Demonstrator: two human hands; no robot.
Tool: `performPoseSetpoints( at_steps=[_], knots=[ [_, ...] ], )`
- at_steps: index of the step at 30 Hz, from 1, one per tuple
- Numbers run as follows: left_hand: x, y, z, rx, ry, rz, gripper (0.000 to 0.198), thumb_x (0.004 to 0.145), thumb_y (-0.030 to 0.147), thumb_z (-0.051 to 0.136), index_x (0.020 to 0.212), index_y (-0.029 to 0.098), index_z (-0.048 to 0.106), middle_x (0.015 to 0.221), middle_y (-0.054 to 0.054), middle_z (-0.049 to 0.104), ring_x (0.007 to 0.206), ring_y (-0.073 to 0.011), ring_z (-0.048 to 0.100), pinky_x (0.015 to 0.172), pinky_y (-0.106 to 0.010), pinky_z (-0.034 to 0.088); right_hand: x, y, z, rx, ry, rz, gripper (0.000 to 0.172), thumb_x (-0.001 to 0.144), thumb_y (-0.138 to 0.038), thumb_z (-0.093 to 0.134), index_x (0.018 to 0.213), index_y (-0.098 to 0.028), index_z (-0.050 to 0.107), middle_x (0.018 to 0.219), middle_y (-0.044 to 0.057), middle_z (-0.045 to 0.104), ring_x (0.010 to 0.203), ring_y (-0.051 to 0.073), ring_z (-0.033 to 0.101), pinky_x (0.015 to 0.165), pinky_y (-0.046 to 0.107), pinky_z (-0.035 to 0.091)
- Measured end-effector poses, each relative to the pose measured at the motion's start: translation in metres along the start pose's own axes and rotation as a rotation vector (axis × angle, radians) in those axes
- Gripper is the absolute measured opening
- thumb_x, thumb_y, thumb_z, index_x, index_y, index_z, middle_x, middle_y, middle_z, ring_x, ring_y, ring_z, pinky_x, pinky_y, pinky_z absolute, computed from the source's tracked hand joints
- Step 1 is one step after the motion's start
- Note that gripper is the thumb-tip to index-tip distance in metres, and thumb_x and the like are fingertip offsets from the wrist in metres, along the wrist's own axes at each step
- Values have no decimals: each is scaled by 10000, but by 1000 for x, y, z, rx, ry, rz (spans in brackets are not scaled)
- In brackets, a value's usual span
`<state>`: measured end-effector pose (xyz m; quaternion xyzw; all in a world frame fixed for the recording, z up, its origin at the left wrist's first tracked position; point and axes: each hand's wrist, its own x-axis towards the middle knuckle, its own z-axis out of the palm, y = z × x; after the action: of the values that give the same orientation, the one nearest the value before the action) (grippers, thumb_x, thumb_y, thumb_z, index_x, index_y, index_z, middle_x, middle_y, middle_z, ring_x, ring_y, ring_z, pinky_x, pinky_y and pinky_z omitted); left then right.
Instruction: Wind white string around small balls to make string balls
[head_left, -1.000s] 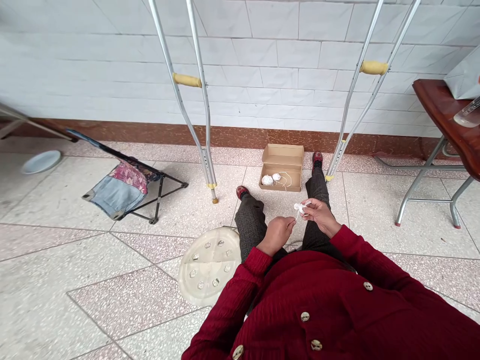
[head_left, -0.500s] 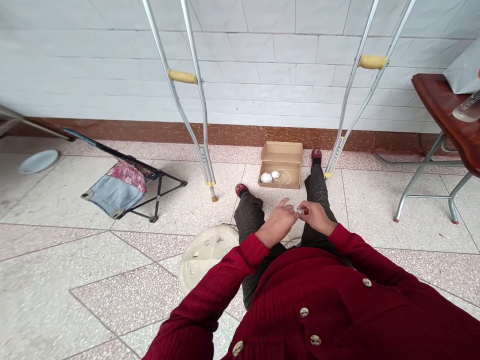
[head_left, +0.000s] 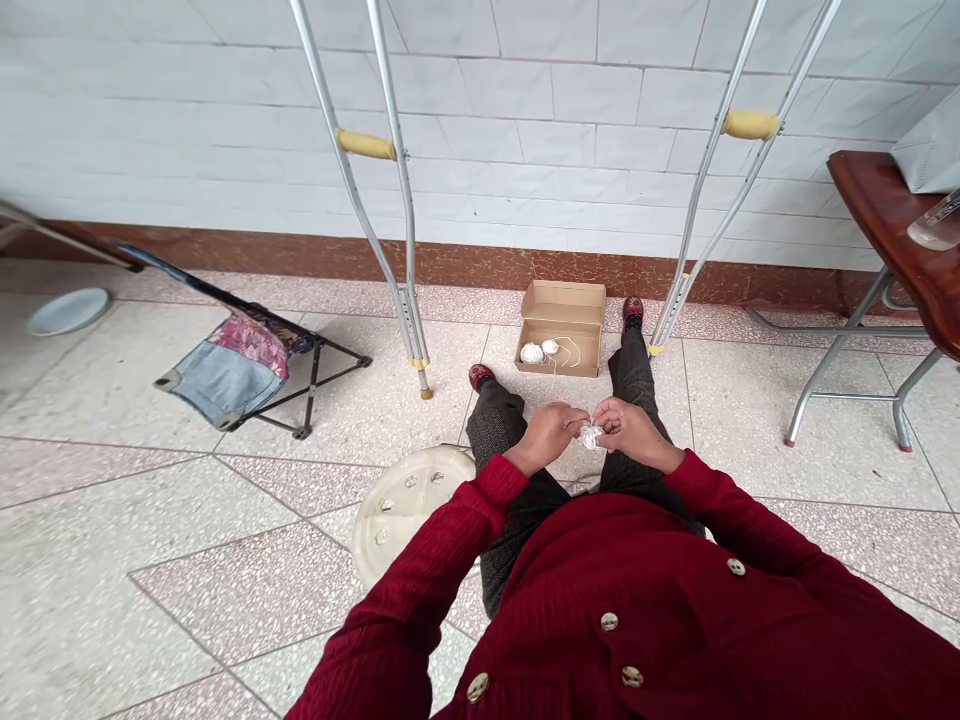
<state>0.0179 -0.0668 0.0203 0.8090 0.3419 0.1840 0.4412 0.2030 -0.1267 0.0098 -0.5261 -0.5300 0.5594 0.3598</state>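
I sit with legs stretched out over a tiled floor. My left hand (head_left: 550,432) and my right hand (head_left: 628,428) meet above my knees, both pinched on a small white bundle of thread (head_left: 590,436). An open cardboard box (head_left: 561,327) lies on the floor between my feet, with two white thread balls (head_left: 538,351) and a loose strand inside. A round cream plastic lid (head_left: 409,505) lies by my left thigh.
Two aluminium crutches (head_left: 390,220) (head_left: 712,190) lean on the white tiled wall. A folding stool (head_left: 240,360) with a patchwork seat stands at left, a grey plate (head_left: 67,310) beyond it. A brown metal-legged chair (head_left: 892,230) stands at right.
My left hand came up to meet the right. The white thread that stuck out above my right fingers is now gathered into a small bundle held between both hands.
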Motion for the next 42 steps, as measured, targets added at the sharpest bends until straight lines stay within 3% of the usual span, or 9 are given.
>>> performPoseSetpoints(
  at_steps=[4, 10, 13, 16, 22, 28, 33, 39, 42],
  knots=[
    [-7, -2, 9, -174, 25, -94, 301, 901, 295, 477, 698, 144, 640, 592, 25, 581, 583, -118, 533, 578, -195, 401, -2, -4, 1, 281, 6, 43, 286, 638, -296, 773, 851, -175, 626, 747, 6, 679, 599, 128, 604, 493, 230, 511],
    [-17, 1, 16, -277, 33, -162, 302, 878, 295, 503, 659, 148, 650, 560, 18, 604, 542, -108, 528, 570, -188, 403, -14, -5, 10, 439, -73, 181, 371, 692, -391, 763, 972, -203, 608, 846, 42, 723, 714, 220, 712, 460, 251, 545],
    [-22, 2, 21, -303, 25, -189, 288, 861, 260, 508, 639, 148, 654, 537, 17, 607, 524, -105, 535, 571, -186, 408, -18, 0, 13, 524, -8, 296, 360, 675, -327, 793, 954, -202, 602, 775, 30, 721, 633, 193, 709, 411, 196, 499],
    [-25, 5, 26, -316, 34, -212, 262, 840, 198, 492, 653, 145, 667, 519, 18, 604, 520, -107, 541, 582, -189, 413, -21, 2, 12, 565, 60, 363, 273, 694, -278, 788, 902, -172, 647, 713, 31, 712, 598, 140, 689, 480, 182, 521],
    [-27, 10, 30, -306, 102, -224, 248, 809, 140, 469, 638, 145, 648, 534, 20, 602, 549, -108, 536, 605, -189, 403, -23, -8, 9, 656, 35, 372, 292, 711, -299, 787, 957, -163, 711, 825, 38, 723, 687, 110, 671, 702, 230, 574],
    [-31, 8, 29, -267, 135, -215, 248, 837, 197, 470, 658, 158, 636, 572, 27, 606, 579, -113, 533, 604, -193, 387, -19, -4, 14, 685, 44, 394, 354, 593, -241, 863, 907, -160, 720, 884, 46, 733, 765, 145, 691, 720, 243, 580],
    [-35, 1, 32, -232, 130, -202, 321, 882, 267, 466, 638, 153, 640, 629, 15, 639, 632, -128, 561, 645, -209, 410, -16, -10, 11, 681, -3, 376, 343, 593, -223, 862, 899, -161, 719, 903, 58, 736, 779, 170, 704, 708, 252, 588],
    [-40, 7, 49, -169, 71, -156, 366, 912, 322, 486, 617, 161, 630, 606, 19, 613, 622, -139, 557, 653, -228, 417, 7, -19, -4, 560, 167, 195, 353, 591, -278, 844, 903, -185, 709, 908, 47, 733, 821, 187, 683, 738, 309, 577],
    [-42, 16, 50, 5, 12, -38, 323, 908, 271, 512, 619, 177, 621, 611, 10, 623, 663, -153, 578, 819, -280, 430, 20, -9, -6, 457, 255, 122, 350, 557, -284, 847, 862, -191, 703, 805, -1, 720, 726, 144, 654, 663, 268, 549]
  ],
)
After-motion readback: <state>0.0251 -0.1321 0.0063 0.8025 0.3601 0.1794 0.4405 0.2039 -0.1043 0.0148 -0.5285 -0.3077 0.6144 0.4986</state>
